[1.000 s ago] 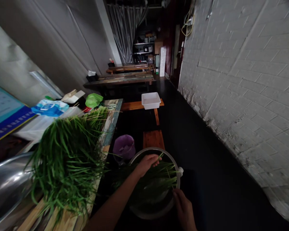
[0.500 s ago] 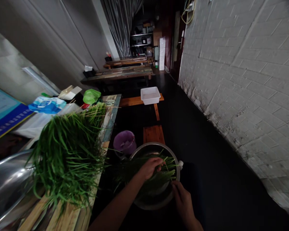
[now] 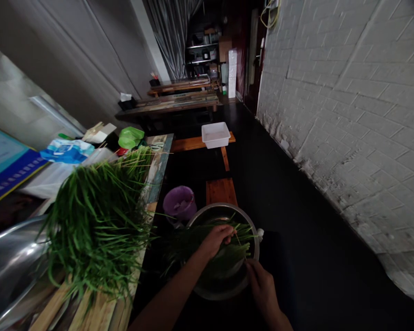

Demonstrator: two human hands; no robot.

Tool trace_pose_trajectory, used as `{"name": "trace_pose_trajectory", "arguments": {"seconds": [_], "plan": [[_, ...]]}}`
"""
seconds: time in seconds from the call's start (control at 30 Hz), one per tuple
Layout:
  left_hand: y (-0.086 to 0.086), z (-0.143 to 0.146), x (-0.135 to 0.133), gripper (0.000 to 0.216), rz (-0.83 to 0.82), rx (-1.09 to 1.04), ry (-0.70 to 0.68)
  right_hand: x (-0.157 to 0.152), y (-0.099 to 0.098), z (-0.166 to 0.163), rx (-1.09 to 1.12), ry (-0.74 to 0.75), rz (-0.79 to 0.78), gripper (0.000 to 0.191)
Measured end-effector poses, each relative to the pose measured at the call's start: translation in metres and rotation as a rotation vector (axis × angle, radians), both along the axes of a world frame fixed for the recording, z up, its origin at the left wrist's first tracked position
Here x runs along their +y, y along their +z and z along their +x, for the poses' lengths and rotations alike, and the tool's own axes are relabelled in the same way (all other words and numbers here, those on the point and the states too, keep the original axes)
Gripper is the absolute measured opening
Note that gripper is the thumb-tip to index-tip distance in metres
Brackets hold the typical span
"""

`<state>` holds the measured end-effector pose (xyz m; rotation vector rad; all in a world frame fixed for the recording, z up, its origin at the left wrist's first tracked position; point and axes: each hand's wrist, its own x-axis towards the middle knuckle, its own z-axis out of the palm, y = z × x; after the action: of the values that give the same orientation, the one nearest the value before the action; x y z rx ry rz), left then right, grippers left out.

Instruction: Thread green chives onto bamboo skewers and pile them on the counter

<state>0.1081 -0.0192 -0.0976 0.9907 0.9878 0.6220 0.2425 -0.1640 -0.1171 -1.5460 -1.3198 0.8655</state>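
My left hand [image 3: 221, 240] is closed in a pinch over a steel basin [image 3: 251, 219], at the light stem ends of long green chives [image 3: 214, 263]. A thin skewer [image 3: 238, 238] shows by its fingertips. Lower and to the right, my right hand [image 3: 261, 281] is closed with thumb and forefinger pinching the skewer's lower end near the basin's rim. Part of the skewer is hidden behind chive stems. More chives lie in the basin under my left forearm, their leaves hanging over its left side in shadow.
Left, a big heap of chives [image 3: 100, 220] with thin sticks through the stems lies on a wooden table [image 3: 158, 177], beside a large steel bowl [image 3: 15, 266]. A purple bucket [image 3: 179, 202], wooden stool [image 3: 221, 191] and white tub [image 3: 215, 134] stand ahead. A brick wall [image 3: 352, 92] bounds the right.
Both hands stay almost in place with their pinches kept. The chive stems between them have shifted slightly to the left, and the camera view has moved a little.
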Motion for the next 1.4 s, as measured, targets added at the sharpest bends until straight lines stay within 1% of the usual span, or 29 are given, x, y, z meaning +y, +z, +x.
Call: {"name": "trace_pose_trajectory", "arguments": {"seconds": [0.13, 0.2, 0.33, 0.4, 0.5, 0.57, 0.63, 0.7, 0.77, 0.83, 0.9, 0.97, 1.03, 1.07, 1.1, 1.17, 1.23, 1.33, 1.4], "plan": [[-0.004, -0.003, 0.0, 0.038, 0.05, 0.054, -0.036, 0.0, -0.001, -0.002, 0.016, -0.01, -0.012, 0.038], [-0.01, -0.005, -0.004, 0.037, 0.084, 0.111, -0.107, -0.001, -0.002, -0.004, 0.029, -0.015, -0.022, 0.037], [-0.031, -0.011, -0.012, 0.03, 0.208, 0.263, -0.308, -0.002, -0.014, -0.009, 0.063, -0.031, -0.077, 0.039], [-0.045, -0.014, -0.008, 0.026, 0.296, 0.32, -0.308, -0.002, -0.024, -0.01, 0.079, -0.035, -0.111, 0.041], [-0.068, -0.014, 0.013, 0.021, 0.398, 0.452, -0.188, -0.003, -0.036, -0.008, 0.091, -0.052, -0.149, 0.042], [-0.083, -0.009, 0.035, 0.02, 0.454, 0.61, -0.126, -0.005, -0.039, -0.005, 0.104, -0.054, -0.164, 0.04], [-0.098, 0.0, 0.056, 0.022, 0.49, 0.804, -0.125, -0.006, -0.038, -0.003, 0.119, -0.046, -0.172, 0.039], [-0.112, 0.011, 0.072, 0.023, 0.492, 0.941, -0.149, -0.009, -0.036, -0.002, 0.129, -0.038, -0.184, 0.038], [-0.123, 0.023, 0.081, 0.022, 0.48, 0.991, -0.167, -0.011, -0.035, -0.003, 0.13, -0.038, -0.191, 0.039], [-0.132, 0.032, 0.086, 0.017, 0.477, 1.004, -0.183, -0.012, -0.039, -0.004, 0.126, -0.045, -0.173, 0.039], [-0.139, 0.036, 0.089, 0.011, 0.48, 1.011, -0.208, -0.013, -0.046, -0.007, 0.124, -0.075, -0.129, 0.042], [-0.141, 0.035, 0.093, 0.008, 0.493, 1.008, -0.226, -0.012, -0.054, -0.008, 0.128, -0.12, -0.088, 0.044], [-0.136, 0.027, 0.098, 0.009, 0.538, 0.964, -0.212, -0.01, -0.058, -0.006, 0.133, -0.139, -0.078, 0.044], [-0.13, 0.021, 0.1, 0.009, 0.578, 0.911, -0.183, -0.009, -0.058, -0.005, 0.133, -0.13, -0.088, 0.044], [-0.122, 0.014, 0.101, 0.01, 0.627, 0.838, -0.143, -0.008, -0.057, -0.003, 0.131, -0.111, -0.106, 0.043], [-0.095, -0.002, 0.099, 0.01, 0.742, 0.66, -0.041, -0.005, -0.053, 0.001, 0.126, -0.075, -0.134, 0.043], [-0.059, -0.016, 0.092, 0.013, 0.836, 0.531, 0.036, -0.001, -0.047, 0.005, 0.131, -0.054, -0.143, 0.041], [0.01, -0.035, 0.073, 0.018, 0.892, 0.456, 0.089, 0.002, -0.041, 0.007, 0.148, -0.037, -0.143, 0.04], [0.054, -0.044, 0.06, 0.019, 0.935, 0.438, 0.182, 0.001, -0.04, 0.007, 0.148, -0.027, -0.142, 0.041]]}}
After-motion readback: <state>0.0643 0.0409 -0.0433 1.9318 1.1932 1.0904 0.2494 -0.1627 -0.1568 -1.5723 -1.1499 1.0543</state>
